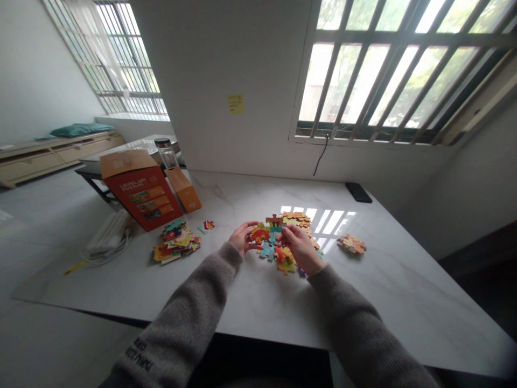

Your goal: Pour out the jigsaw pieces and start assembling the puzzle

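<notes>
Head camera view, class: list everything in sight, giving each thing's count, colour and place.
Marble table: one, white with grey veins, foreground.
Jigsaw pieces: many, multicoloured, under the hands.
Jigsaw pile: one, multicoloured, left of the hands.
Jigsaw stack: one, multicoloured, right of the hands.
Puzzle box: one, red and tan, rear left of table.
Glass bottle: one, clear with dark lid, behind the box.
Phone: one, black, rear right of table.
Sticky note: one, yellow, on the wall.
Barred window: one, white frame, ahead right.
Left hand: one, grey sleeve, touching the pieces.
Right hand: one, grey sleeve, touching the pieces.
</notes>
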`<state>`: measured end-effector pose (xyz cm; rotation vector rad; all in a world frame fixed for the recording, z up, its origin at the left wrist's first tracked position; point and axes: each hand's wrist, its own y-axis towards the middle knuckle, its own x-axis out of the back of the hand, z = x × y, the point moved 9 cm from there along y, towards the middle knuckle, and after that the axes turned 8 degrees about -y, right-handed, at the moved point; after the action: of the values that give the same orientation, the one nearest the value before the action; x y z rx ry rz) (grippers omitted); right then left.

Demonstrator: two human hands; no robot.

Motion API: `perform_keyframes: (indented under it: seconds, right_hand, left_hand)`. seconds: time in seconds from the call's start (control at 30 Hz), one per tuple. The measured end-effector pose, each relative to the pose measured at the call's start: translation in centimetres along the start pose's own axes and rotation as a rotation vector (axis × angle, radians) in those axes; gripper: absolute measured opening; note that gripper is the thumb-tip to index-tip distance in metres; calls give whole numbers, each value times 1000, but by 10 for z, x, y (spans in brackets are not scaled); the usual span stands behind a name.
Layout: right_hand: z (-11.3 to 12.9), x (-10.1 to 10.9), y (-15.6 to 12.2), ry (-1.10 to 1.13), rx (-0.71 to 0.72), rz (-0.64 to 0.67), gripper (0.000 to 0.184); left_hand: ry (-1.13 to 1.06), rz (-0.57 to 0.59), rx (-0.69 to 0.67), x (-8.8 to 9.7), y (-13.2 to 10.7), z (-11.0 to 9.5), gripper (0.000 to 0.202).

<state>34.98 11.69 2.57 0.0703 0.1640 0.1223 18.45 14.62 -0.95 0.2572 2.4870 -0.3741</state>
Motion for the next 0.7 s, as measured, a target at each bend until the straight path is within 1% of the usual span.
perform_keyframes:
  seconds: [0.2,0.3,0.4,0.53,0.63,0.7]
  right_hand:
    - [-6,-2,-3,-33,-49,-22,35]
    - [-8,-4,-5,-80,-45,-42,35]
    - [-9,-6,-6,-224,-19,-51,34]
    - [-5,-9,-8,-486,101,-64,29]
    - [2,-19,-10,-586,224,14,30]
    - [7,-21,-10,-618,269,36,26]
  left_hand:
    - [-54,89,11,-9,-4,0,30]
    - [-8,125,8,-14,-5,2,35]
    - [80,183,-29,-19,-4,5,44]
    - [161,284,-58,-23,-1,17,60]
    - [221,331,-49,-24,-1,26,70]
    - [245,334,-62,-24,-2,26,70]
